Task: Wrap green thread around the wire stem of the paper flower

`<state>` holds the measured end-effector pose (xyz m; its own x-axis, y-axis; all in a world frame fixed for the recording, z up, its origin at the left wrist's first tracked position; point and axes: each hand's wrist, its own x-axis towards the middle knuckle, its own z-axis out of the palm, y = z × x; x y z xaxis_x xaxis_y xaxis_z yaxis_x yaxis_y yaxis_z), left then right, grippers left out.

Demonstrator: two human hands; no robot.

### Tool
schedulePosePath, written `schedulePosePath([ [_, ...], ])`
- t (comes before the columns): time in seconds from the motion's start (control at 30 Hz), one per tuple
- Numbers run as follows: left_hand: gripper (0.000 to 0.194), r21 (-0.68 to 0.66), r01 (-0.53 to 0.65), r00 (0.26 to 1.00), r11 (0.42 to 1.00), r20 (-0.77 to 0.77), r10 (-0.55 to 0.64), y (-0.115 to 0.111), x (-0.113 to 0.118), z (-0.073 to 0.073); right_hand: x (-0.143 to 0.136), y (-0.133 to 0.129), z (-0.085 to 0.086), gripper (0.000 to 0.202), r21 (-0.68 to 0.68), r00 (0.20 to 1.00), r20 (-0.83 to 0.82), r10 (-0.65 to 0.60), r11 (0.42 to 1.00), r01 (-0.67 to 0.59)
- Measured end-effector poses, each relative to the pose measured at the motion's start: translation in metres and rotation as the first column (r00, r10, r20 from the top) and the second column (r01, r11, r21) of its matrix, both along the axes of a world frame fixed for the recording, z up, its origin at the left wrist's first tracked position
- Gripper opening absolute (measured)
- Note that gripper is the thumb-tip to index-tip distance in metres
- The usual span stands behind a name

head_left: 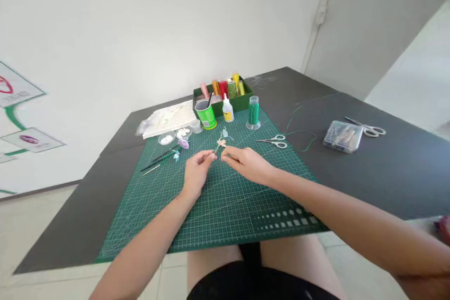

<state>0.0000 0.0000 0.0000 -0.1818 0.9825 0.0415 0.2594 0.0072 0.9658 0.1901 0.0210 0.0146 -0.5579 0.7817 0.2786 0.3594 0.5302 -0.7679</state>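
"White plain wall (140, 33) stands behind a dark grey table (372, 173), and on this table lies a green cutting mat (221, 215) with pale grid lines. So the head camera shows it."

"And where is the work?"

"Over the mat, between the two hands: a small pale pink flower (221, 143) on a thin green stem."

"Which way does it point?"

"Its long axis is slanting. The lower end is at the left hand (197, 169); the blossom is higher and more to the right, pointing away from the person."

"How are the hands?"

"The left one pinches the stem between thumb and forefinger. The right hand (250, 164) has curled fingers just beside the blossom; whether it grasps something, I cannot tell."

"What is around?"

"To the right, metal scissors with white handles (280, 145); farther back, a spool of green thread (253, 114) and a white plastic bottle with yellow label (228, 111)."
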Motion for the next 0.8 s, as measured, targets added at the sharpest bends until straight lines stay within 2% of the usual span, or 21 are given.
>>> schedulePosePath([
  [0.2, 0.017, -0.090, 0.252, 0.963, 0.963, -0.073, -0.259, -0.001, 0.001, -0.003, 0.015, 0.010, 0.017, 0.027, -0.129, 0.970, -0.230, 0.078, 0.985, -0.110],
  [0.4, 0.014, -0.114, 0.483, 0.859, 0.868, -0.127, -0.495, -0.009, 0.008, 0.002, 0.027, 0.027, 0.021, 0.031, -0.233, 0.939, -0.343, -0.010, 0.970, -0.075],
  [0.53, 0.013, -0.117, 0.517, 0.836, 0.848, -0.144, -0.530, -0.009, 0.009, 0.003, 0.030, 0.031, 0.017, 0.030, -0.322, 0.937, -0.345, -0.056, 0.945, -0.063],
  [0.67, 0.010, -0.132, 0.498, 0.831, 0.857, -0.212, -0.515, -0.008, 0.010, 0.003, 0.036, 0.033, 0.014, 0.039, -0.425, 0.918, -0.397, -0.023, 0.890, -0.162],
  [0.8, 0.008, -0.133, 0.503, 0.790, 0.854, -0.330, -0.516, -0.012, 0.012, 0.005, 0.039, 0.035, 0.014, 0.036, -0.470, 0.895, -0.445, -0.015, 0.855, -0.219],
])
